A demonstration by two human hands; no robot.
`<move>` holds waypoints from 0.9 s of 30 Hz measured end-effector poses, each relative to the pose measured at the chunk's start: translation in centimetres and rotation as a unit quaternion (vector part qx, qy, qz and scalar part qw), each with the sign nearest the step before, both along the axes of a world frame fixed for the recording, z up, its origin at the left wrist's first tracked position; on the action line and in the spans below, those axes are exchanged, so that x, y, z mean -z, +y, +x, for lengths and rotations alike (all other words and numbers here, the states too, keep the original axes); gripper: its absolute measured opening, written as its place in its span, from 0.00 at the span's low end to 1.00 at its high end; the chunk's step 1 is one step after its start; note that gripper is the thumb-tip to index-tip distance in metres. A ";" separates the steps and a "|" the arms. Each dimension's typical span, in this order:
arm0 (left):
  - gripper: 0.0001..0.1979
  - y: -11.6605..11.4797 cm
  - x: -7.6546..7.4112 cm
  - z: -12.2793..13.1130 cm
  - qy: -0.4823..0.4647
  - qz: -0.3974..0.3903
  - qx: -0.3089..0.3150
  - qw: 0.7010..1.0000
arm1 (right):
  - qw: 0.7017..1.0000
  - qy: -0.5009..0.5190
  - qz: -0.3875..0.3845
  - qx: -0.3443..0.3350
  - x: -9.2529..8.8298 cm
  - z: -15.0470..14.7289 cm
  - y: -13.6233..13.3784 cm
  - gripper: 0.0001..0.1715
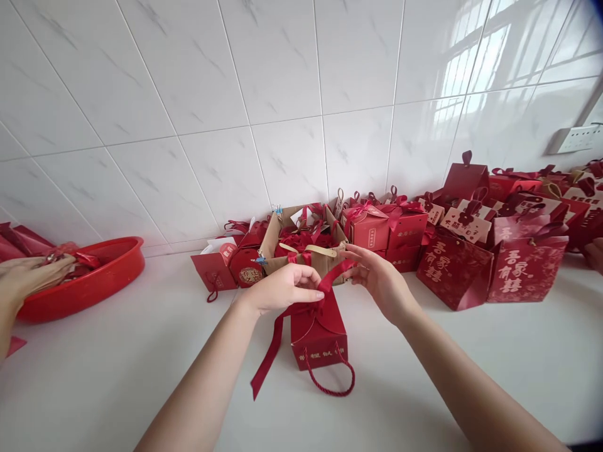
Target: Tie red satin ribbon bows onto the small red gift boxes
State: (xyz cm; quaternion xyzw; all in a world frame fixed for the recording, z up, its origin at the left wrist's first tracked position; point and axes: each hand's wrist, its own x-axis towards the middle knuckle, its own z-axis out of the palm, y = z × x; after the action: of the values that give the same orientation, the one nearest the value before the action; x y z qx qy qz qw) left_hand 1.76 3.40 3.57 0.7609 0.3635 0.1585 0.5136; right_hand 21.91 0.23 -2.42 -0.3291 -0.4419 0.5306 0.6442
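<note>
A red gift box [318,336] with gold characters and a rope handle lies on the white table in front of me. My left hand [288,287] is over its top, thumb and fingers closed on the red ribbon [271,361], one end of which trails down to the left. On the right, my right hand [377,276] has its fingers at the ribbon's other end, which runs up from the knot; the fingertips partly hide the contact. Just behind stands an open cardboard box [272,238] filled with red ribbons.
Red gift boxes [367,231] stand along the tiled wall, with larger bags [527,263] at right. At left, another person's hand [38,276] reaches into a red basin [108,273]. Part of another hand [595,254] shows at the right edge.
</note>
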 end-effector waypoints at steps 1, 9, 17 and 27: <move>0.10 0.3 -0.4 0.0 0.016 0.002 0.010 1.000 | 0.999 -0.024 -0.003 0.024 -0.3 -0.1 0.1 0.23; 0.16 0.9 -1.2 -0.3 0.071 0.092 0.020 0.993 | 0.916 -0.339 0.190 0.098 1.3 -2.1 -1.2 0.16; 0.08 0.0 -1.4 -0.6 0.076 0.178 0.022 0.981 | 0.826 -0.465 0.215 0.234 3.1 -3.6 -1.9 0.09; 0.08 -0.7 -1.9 -0.3 0.107 0.200 0.018 0.974 | 0.777 -0.496 0.257 0.291 3.3 -3.4 -1.1 0.05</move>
State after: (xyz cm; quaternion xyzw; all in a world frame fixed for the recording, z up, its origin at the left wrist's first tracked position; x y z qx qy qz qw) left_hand 1.47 2.68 5.42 0.8670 0.3638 0.1360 0.3122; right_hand 18.50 -0.86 -5.73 -0.4819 -0.7032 -0.0515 0.5203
